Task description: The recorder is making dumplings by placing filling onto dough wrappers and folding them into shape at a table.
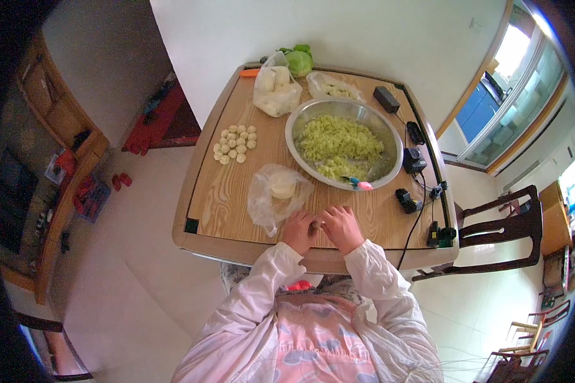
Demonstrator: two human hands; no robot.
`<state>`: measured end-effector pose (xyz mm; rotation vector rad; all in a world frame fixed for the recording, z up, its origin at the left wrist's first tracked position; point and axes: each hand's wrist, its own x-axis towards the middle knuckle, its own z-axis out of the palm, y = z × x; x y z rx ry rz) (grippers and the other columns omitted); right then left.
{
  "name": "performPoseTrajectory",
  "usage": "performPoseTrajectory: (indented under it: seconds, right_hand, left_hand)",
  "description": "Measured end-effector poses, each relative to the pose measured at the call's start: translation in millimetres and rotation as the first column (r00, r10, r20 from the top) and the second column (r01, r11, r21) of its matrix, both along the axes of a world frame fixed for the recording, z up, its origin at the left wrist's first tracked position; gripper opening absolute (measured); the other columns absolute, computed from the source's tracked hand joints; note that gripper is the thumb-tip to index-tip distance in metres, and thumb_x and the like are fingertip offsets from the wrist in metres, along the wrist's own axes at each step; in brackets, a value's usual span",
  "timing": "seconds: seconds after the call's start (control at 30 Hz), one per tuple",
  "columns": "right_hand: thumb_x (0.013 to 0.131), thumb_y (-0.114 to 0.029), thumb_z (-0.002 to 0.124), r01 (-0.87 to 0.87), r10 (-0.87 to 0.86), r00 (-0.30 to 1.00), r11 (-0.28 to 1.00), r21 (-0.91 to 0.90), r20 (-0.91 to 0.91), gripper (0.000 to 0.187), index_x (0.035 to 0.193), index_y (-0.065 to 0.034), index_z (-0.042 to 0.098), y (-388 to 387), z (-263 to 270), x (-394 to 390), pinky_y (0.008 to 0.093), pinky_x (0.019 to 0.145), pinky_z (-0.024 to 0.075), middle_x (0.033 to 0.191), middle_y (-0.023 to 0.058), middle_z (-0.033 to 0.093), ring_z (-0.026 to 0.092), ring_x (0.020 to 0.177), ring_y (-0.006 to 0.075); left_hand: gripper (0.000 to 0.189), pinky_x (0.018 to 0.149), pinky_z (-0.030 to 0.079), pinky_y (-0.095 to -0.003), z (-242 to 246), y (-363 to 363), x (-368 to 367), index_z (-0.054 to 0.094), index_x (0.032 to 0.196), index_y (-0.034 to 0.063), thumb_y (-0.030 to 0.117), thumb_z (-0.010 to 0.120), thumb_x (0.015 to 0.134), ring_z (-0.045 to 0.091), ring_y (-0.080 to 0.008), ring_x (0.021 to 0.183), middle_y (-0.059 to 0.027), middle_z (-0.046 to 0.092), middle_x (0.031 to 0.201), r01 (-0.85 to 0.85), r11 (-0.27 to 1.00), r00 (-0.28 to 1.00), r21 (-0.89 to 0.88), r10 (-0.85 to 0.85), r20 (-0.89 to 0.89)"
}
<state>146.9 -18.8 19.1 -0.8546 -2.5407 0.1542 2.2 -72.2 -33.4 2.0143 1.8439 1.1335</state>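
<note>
My left hand point(299, 231) and my right hand point(340, 229) meet near the table's front edge, fingertips bent inward. Between them shows a bit of a small pale dough piece point(318, 223), mostly hidden by the fingers. Just beyond my left hand, a larger lump of dough point(282, 185) rests on a clear plastic bag point(262, 203). Further left, several small round pleated dough buns point(232, 142) sit grouped on the wood. A wide steel bowl point(294, 165) holds finely chopped pale green filling point(340, 141). The blue and pink handle of a utensil point(363, 185) leans over its near rim.
At the back are a plastic bag of white lumps point(277, 91), a green cabbage point(299, 62), an orange carrot point(249, 73) and another open bag point(335, 88). Black power adapters point(414, 160) and cables line the table's right side. A dark wooden chair point(500, 230) stands to the right.
</note>
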Motion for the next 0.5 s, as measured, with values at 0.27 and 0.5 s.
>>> performPoseTrajectory:
  seconds: [0.27, 0.5]
  right_hand:
    - [0.072, -0.015, 0.066, 0.070, -0.232, 0.944, 0.837, -0.543, -0.236, 0.021, 0.091, -0.0076, 0.061, 9.9, -18.1, 21.4, 0.0416, 0.072, 0.0467, 0.090, 0.0133, 0.060, 0.057, 0.085, 0.0339]
    - [0.072, -0.006, 0.067, 0.033, -0.206, 0.932, 0.867, -0.497, -0.297, 0.028, 0.099, 0.0004, 0.061, 3.5, -27.2, 22.0, 0.0315, 0.066, 0.0485, 0.085, 0.0126, 0.057, 0.059, 0.074, 0.0243]
  left_hand:
    - [0.040, 0.083, 0.040, -0.0438, 21.0, -12.2, 8.4, 0.056, 0.096, 0.0078, 0.017, 0.073, 0.062, 0.049, -0.0325, 0.094, -0.0120, 0.054, 0.093, -0.044, 0.999, 0.997, 0.009, 0.044, 0.071]
    - [0.041, 0.077, 0.039, -0.0438, 13.1, -13.6, 12.7, 0.054, 0.094, 0.0098, 0.027, 0.075, 0.063, 0.050, -0.0315, 0.090, -0.0095, 0.056, 0.090, -0.166, 0.985, 0.986, 0.037, 0.166, -0.015]
